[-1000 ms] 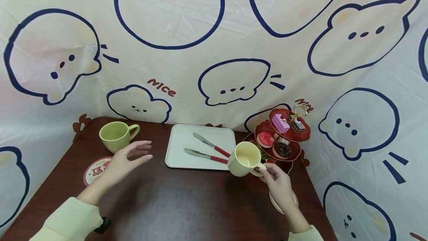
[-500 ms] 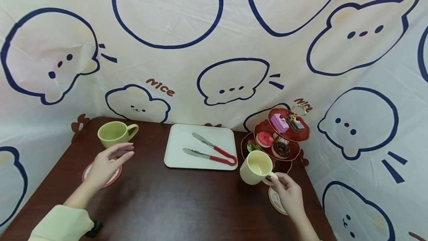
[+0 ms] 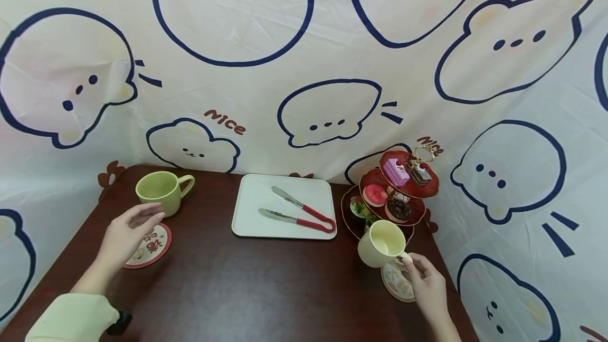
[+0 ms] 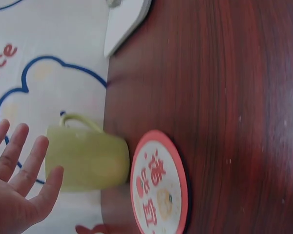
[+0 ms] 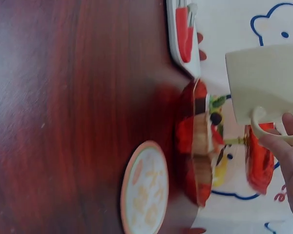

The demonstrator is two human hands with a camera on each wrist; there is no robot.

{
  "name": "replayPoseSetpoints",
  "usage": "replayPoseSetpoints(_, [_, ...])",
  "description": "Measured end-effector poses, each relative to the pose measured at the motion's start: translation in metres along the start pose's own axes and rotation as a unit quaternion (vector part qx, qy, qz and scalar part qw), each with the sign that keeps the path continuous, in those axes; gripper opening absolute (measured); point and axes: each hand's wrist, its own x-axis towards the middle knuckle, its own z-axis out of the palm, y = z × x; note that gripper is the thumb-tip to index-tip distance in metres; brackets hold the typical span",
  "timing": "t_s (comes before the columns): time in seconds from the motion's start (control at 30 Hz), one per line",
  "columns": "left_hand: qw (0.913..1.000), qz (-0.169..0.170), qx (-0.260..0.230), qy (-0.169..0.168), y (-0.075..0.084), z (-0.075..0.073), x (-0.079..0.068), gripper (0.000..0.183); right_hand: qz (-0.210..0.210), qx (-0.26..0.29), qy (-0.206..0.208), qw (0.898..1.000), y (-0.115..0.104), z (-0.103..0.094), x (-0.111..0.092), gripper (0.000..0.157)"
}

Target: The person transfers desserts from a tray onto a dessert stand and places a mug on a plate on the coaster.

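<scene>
A pale yellow mug [image 3: 380, 247] hangs in the air at the right, my right hand [image 3: 427, 284] pinching its handle. Below the mug and partly behind it and the hand lies a round coaster [image 3: 398, 283] on the table; the right wrist view shows the coaster [image 5: 145, 190] apart from the mug [image 5: 268, 83]. My left hand [image 3: 124, 236] hovers with extended fingers over a red-rimmed coaster [image 3: 154, 247], holding nothing. Just beyond it a green mug [image 3: 161, 191] stands on the table, its handle pointing right. In the left wrist view the green mug [image 4: 88, 158] stands beside the coaster [image 4: 158, 185].
A white tray [image 3: 252, 189] with red-handled tongs [image 3: 304, 220] on it lies at the back middle. Right of it rises a tiered red stand [image 3: 418, 189] bearing small cakes and doughnuts. A cloth with cartoon drawings hangs behind the dark wooden table [image 3: 266, 289].
My right hand has carried the pale yellow mug right and nearer, from beside the tongs toward the right coaster. The left hand has drawn back left, away from the green mug.
</scene>
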Motion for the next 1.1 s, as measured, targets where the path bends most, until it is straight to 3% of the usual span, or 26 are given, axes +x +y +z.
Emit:
replayPoseSetpoints(0.2, [0.9989, -0.036, 0.026, 0.010, -0.010, -0.010, 0.001, 0.056, 0.007, -0.016, 0.018, 1.000, 0.014, -0.008, -0.005, 0.018])
replayPoseSetpoints(0.37, [0.9966, -0.068, 0.045, -0.006, -0.019, -0.012, 0.002, 0.061, 0.028, -0.031, 0.031, 0.999, 0.025, -0.015, -0.008, 0.018])
replayPoseSetpoints(0.53, [0.9946, -0.080, 0.060, -0.028, -0.032, -0.015, 0.003, 0.064, 0.048, -0.042, 0.044, 0.997, 0.035, -0.021, -0.010, 0.019])
replayPoseSetpoints(0.8, [0.9837, -0.119, 0.105, -0.086, -0.051, -0.024, 0.008, 0.071, 0.070, -0.008, 0.060, 0.996, 0.048, -0.029, -0.012, 0.019])
replayPoseSetpoints(1.1, [0.9670, -0.154, 0.115, -0.167, -0.068, -0.026, 0.008, 0.074, 0.106, -0.040, 0.058, 0.992, 0.061, -0.036, -0.014, 0.025])
